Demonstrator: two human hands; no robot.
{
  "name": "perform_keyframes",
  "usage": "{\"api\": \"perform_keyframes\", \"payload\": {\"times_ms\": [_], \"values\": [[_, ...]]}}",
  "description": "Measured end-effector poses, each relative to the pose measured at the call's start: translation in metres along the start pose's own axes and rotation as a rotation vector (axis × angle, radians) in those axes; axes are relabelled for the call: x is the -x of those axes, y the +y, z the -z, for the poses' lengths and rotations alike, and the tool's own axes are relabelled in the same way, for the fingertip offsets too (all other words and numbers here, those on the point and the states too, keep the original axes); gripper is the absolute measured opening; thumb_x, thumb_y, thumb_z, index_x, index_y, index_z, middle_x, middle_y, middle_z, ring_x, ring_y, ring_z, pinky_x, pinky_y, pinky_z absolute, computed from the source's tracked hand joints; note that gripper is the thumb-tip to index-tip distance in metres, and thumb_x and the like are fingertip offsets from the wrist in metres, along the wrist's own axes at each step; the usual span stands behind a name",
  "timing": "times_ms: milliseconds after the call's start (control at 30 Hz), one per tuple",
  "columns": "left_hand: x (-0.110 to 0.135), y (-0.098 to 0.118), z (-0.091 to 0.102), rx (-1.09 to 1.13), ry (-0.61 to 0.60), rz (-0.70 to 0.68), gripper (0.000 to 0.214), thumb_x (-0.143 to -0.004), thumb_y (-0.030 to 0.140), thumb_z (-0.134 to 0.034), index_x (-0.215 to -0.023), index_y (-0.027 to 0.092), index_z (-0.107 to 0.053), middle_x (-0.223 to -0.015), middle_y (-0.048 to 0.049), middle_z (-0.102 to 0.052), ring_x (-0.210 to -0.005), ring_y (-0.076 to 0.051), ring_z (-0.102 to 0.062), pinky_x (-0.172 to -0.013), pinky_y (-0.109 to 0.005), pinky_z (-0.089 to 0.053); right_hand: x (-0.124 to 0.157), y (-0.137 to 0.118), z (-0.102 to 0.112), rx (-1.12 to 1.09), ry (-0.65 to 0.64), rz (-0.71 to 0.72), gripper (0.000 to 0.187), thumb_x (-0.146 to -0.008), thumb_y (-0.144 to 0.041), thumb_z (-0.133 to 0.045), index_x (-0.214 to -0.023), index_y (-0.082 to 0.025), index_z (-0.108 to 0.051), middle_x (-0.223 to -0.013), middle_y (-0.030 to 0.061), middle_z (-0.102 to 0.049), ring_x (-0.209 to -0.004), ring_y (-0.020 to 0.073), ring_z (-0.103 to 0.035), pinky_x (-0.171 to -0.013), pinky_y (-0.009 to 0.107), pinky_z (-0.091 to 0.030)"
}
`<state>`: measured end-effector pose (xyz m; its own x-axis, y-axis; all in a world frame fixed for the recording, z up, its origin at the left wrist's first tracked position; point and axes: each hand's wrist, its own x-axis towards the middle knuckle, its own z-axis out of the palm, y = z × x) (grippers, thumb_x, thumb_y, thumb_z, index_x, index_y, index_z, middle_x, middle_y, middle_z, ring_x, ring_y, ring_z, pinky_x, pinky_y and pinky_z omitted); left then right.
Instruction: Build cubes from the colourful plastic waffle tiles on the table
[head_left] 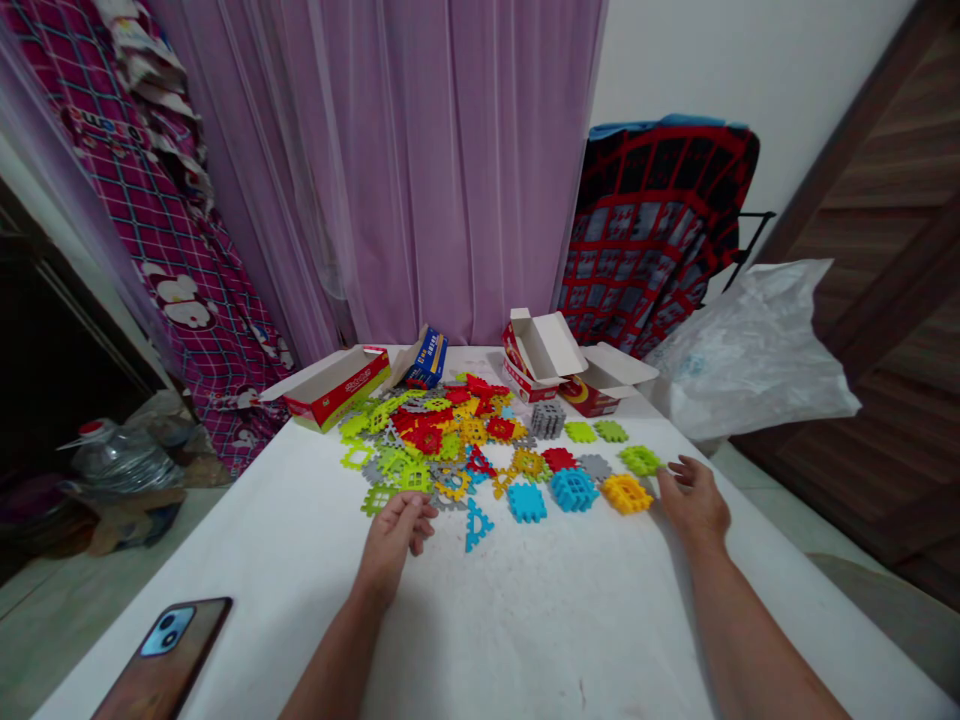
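Note:
My left hand (397, 535) hovers at the near edge of a mixed pile of interlocking plastic tiles (420, 435); its fingers are loosely curled, with nothing visible in them. Just right of it lies a blue triangular tile (478, 525). At the right side my right hand (694, 498) has thumb and fingers apart, the thumb beside or touching a small stack of green tiles (640, 460). Near that hand sit a yellow tile stack (627, 494), a blue tile stack (574, 490) and a flatter blue square tile stack (526, 503). A grey tile stack (547, 420) stands farther back.
Opened cardboard boxes stand at the back: a red-and-green box (337, 390), a blue box (427, 357) and red-and-white boxes (532, 380). A phone (165, 655) lies front left on the white table (525, 640). A white plastic bag (750, 350) bulges beyond the right edge.

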<state>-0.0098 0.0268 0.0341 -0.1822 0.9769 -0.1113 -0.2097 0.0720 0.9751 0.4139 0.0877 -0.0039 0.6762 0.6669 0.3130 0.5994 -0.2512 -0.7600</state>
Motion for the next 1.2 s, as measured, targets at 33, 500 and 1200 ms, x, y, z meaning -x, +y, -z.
{"api": "perform_keyframes", "payload": {"times_ms": [33,500,1200], "values": [[0.0001,0.0002,-0.0001,0.000,0.000,0.001,0.048,-0.060,0.059,-0.073,-0.078,0.016,-0.063,-0.066,-0.0021,-0.066,-0.049,-0.010,-0.054,-0.039,-0.019,-0.035,0.0007,-0.0009,0.0008,0.000,-0.001,-0.004,0.050,-0.072,-0.049,-0.050,-0.113,-0.021,-0.053,-0.106,0.0092,-0.068,-0.098,0.0286,-0.063,-0.086,0.045,-0.046],[0.0001,0.0001,0.0002,-0.018,-0.003,-0.002,0.047,-0.061,0.058,-0.072,-0.079,0.015,-0.063,-0.067,-0.0019,-0.066,-0.050,-0.010,-0.054,-0.040,-0.019,-0.036,-0.0020,-0.0006,-0.0010,0.168,-0.063,0.089,0.054,-0.068,-0.054,-0.055,-0.108,-0.018,-0.061,-0.108,0.0130,-0.065,-0.102,0.0348,-0.059,-0.087,0.050,-0.045],[-0.0020,-0.0027,0.0011,-0.003,-0.002,0.004,0.051,-0.059,0.060,-0.074,-0.079,0.015,-0.064,-0.066,-0.0023,-0.066,-0.050,-0.009,-0.054,-0.039,-0.018,-0.036,0.0019,-0.0050,0.0030,0.120,-0.031,0.057,0.048,-0.073,-0.046,-0.054,-0.112,-0.018,-0.062,-0.109,0.0107,-0.066,-0.099,0.0300,-0.061,-0.087,0.044,-0.046]]}}
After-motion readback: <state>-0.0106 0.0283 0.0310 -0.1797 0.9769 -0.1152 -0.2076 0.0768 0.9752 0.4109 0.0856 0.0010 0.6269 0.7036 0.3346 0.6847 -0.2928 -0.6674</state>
